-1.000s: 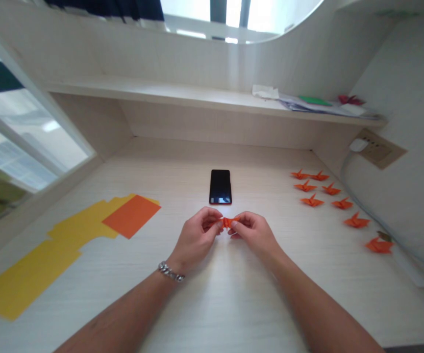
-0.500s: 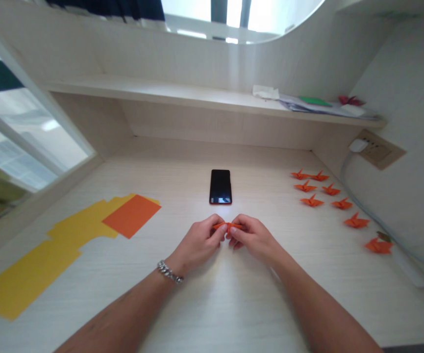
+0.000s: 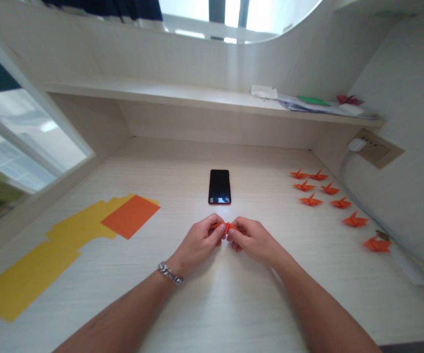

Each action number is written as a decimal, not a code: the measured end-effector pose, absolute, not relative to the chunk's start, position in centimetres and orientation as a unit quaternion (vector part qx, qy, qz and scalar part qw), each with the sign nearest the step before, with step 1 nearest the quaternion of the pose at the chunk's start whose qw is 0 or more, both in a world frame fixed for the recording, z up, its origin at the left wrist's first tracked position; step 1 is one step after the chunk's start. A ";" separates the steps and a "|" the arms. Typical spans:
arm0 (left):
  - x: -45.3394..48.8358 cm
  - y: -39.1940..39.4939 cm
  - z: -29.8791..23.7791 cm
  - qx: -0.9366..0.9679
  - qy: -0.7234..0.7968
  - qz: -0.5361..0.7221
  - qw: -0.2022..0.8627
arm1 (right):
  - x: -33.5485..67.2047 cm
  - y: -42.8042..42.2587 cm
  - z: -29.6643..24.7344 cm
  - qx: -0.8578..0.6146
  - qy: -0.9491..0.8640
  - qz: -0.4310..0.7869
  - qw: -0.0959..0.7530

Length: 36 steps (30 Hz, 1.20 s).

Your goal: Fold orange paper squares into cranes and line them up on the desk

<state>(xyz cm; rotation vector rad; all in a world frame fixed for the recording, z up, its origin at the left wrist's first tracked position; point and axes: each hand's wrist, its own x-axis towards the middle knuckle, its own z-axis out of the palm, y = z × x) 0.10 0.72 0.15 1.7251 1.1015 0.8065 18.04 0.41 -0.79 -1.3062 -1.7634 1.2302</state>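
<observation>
Both my hands meet just above the middle of the light wooden desk (image 3: 212, 304). My left hand (image 3: 199, 242), with a metal bracelet at the wrist, pinches the left end of a small folded orange paper piece (image 3: 226, 226). My right hand (image 3: 254, 240) pinches its right end. Most of the paper is hidden by my fingertips. A black phone (image 3: 219, 186) lies face up just beyond my hands.
An orange sheet (image 3: 131, 216) lies on yellow sheets (image 3: 38, 267) at the left. Several folded orange paper figures (image 3: 322, 193) stand in rows at the right, near a wall socket (image 3: 375, 148) and cable. The shelf (image 3: 197, 98) above holds papers.
My hands have lowered slightly toward the desk and closed in on the orange piece, which now looks flatter and more hidden between my fingertips.
</observation>
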 end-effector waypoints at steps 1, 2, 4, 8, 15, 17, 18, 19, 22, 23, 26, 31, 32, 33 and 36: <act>0.1 0.7 0.3 0.707 0.448 0.318 0.445 | 18.1 0.4 -0.8 -0.490 -0.672 0.469 0.296; 0.1 0.6 0.5 0.713 0.449 0.310 0.440 | 18.1 0.4 -0.8 -0.485 -0.671 0.481 0.288; 0.0 0.5 0.9 0.717 0.450 0.298 0.442 | 18.1 0.4 -0.7 -0.471 -0.656 0.518 0.282; -0.1 0.7 1.0 0.692 0.442 0.290 0.492 | 17.7 0.4 -0.2 -0.427 -0.574 0.628 0.304; 0.5 0.8 0.3 0.515 0.356 0.374 0.684 | 17.5 0.2 0.1 -0.329 -0.431 0.753 0.373; 0.7 0.6 0.2 0.456 0.329 0.395 0.727 | 17.5 0.1 0.2 -0.303 -0.410 0.771 0.382; 0.8 0.5 0.2 0.430 0.317 0.403 0.743 | 17.5 0.1 0.2 -0.292 -0.400 0.778 0.386; 0.9 0.3 0.2 0.407 0.306 0.409 0.757 | 17.4 0.0 0.3 -0.283 -0.391 0.784 0.392; 1.0 0.0 0.3 0.365 0.282 0.419 0.782 | 17.2 -0.1 0.5 -0.265 -0.370 0.793 0.404; 1.0 0.0 0.3 0.358 0.274 0.419 0.788 | 17.1 -0.1 0.6 -0.261 -0.364 0.796 0.407; 1.0 -0.3 0.4 0.354 0.251 0.411 0.802 | 16.9 -0.1 0.7 -0.252 -0.345 0.806 0.409; 0.9 -0.4 0.5 0.361 0.237 0.410 0.804 | 16.9 -0.2 0.7 -0.241 -0.334 0.810 0.417; 1.0 -0.4 0.4 0.364 0.241 0.412 0.800 | 16.9 -0.2 0.7 -0.243 -0.337 0.809 0.416; 1.0 -0.3 0.4 0.369 0.251 0.412 0.795 | 17.0 -0.1 0.8 -0.249 -0.344 0.805 0.414; 1.0 0.0 0.3 0.396 0.304 0.411 0.763 | 17.3 0.1 0.7 -0.293 -0.375 0.777 0.412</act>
